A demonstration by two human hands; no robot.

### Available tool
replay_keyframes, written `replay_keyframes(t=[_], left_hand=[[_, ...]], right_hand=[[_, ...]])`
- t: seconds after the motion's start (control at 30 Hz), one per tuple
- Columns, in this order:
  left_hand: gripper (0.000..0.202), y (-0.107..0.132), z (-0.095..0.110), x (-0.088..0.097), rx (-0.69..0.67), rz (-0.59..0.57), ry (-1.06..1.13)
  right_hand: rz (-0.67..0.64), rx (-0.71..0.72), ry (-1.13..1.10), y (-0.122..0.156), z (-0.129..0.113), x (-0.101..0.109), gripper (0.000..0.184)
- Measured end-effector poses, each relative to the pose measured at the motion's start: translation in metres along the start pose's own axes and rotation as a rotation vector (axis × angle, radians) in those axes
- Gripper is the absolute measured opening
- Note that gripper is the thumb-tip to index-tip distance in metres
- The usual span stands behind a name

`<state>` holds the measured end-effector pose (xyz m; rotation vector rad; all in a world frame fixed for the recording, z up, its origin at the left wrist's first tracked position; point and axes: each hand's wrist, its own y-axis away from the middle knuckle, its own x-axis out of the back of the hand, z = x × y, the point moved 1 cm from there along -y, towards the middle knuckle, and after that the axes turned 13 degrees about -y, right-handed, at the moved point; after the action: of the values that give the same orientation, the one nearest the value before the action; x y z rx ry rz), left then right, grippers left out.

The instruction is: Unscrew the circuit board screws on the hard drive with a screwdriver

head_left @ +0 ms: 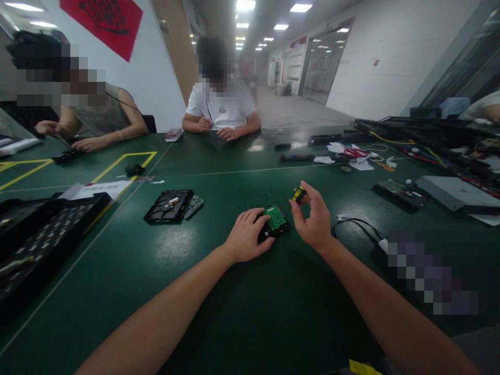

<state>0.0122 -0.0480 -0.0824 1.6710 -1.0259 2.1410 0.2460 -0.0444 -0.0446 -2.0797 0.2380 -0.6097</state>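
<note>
My left hand [247, 237] lies over a black hard drive [283, 227] on the green table. Its fingers reach across the left side and the thumb presses by the near edge. The drive's green circuit board [276, 217] faces up, partly covered by my fingertips. Just right of the drive, my right hand [312, 216] pinches a small yellow-and-black screwdriver [299, 195] by its handle. The handle is raised above the drive's right edge; whether the tip touches a screw is too small to tell. Several tiny screws [267, 194] lie beyond the drive.
Left on the table are a black casing [169, 205], a loose circuit board [194, 207] and a black tray [50, 234]. To the right sit another drive [400, 194], a grey metal box [459, 192] and tangled cables [429, 148]. Two people [222, 107] work across the table.
</note>
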Motion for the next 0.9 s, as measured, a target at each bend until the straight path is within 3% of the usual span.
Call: replay_keyframes(t=[0.13,0.43,0.67,0.9], left_hand=[[0.063,-0.0001,0.0001,-0.0001,0.005,0.003,0.000],[0.063,0.0003,0.0018,-0.0011,0.015,0.013,-0.015],[0.061,0.0013,0.0008,-0.0033,0.138,0.033,-0.100],[0.063,0.0009,-0.0028,-0.0031,0.095,0.022,-0.071]], right_hand=[[-0.025,-0.032,-0.076,0.0041,0.0038,-0.0024,0.065],[-0.017,0.054,-0.003,-0.0006,-0.0002,-0.0014,0.064],[-0.033,0.003,-0.075,0.0026,0.0004,-0.0046,0.062],[0.030,0.059,0.017,-0.0039,-0.0002,0.0015,0.056]])
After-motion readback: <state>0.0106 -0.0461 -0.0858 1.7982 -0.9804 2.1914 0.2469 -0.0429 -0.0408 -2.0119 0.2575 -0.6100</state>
